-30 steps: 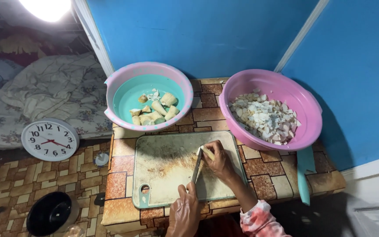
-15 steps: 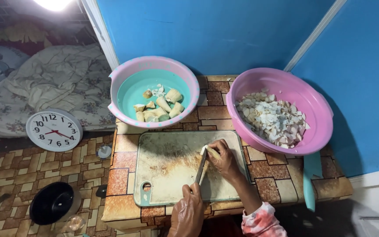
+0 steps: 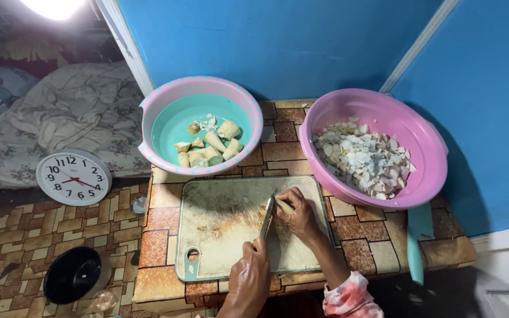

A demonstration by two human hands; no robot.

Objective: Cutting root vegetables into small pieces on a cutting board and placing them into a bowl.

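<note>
The left hand (image 3: 248, 277) grips a steel-bladed knife (image 3: 266, 217); the right hand (image 3: 298, 215) pinches a pale vegetable piece (image 3: 284, 205) against the worn rectangular cutting board (image 3: 219, 229), near the pink plastic basin (image 3: 425, 171).

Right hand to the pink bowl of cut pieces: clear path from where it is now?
Probably yes. The right hand pins a pale piece on the cutting board, next to the pink bowl. Nothing lies between them; only the bowl's rim must be cleared. The left hand holds the knife on the far side.
</note>
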